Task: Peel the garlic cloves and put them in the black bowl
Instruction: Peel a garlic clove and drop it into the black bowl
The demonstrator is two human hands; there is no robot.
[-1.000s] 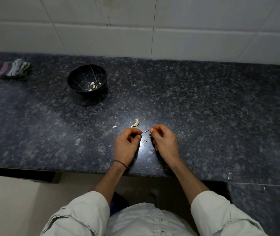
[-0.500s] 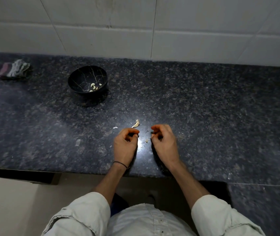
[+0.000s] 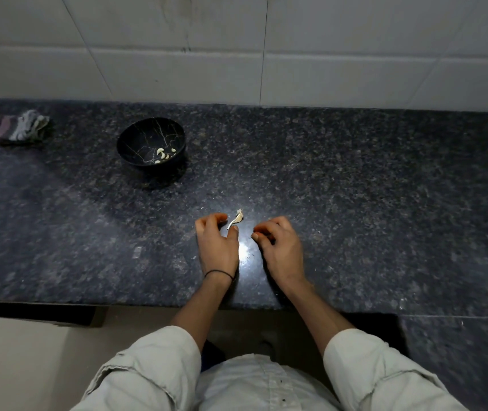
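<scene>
Left hand [image 3: 217, 247] advanced; garlic piece [image 3: 234, 221] just beside its thumb.

Counter [image 3: 370, 203], right of the right hand [image 3: 281, 247]: bare stone, free passage back to the tiled wall [image 3: 340, 75].
Black bowl [image 3: 140, 140]: stands left of and beyond the left hand [image 3: 217, 247]; open stone between.
Cloth [image 3: 22, 129]: far left, well apart from the bowl.
Papery scrap [image 3: 236, 220]: just beyond the left thumb, perhaps touching it.

Pale off-white shirt [image 3: 254, 384]; creased sleeves [image 3: 153, 366] rolled up to elbows; thin black band [image 3: 218, 273] round left wrist
</scene>
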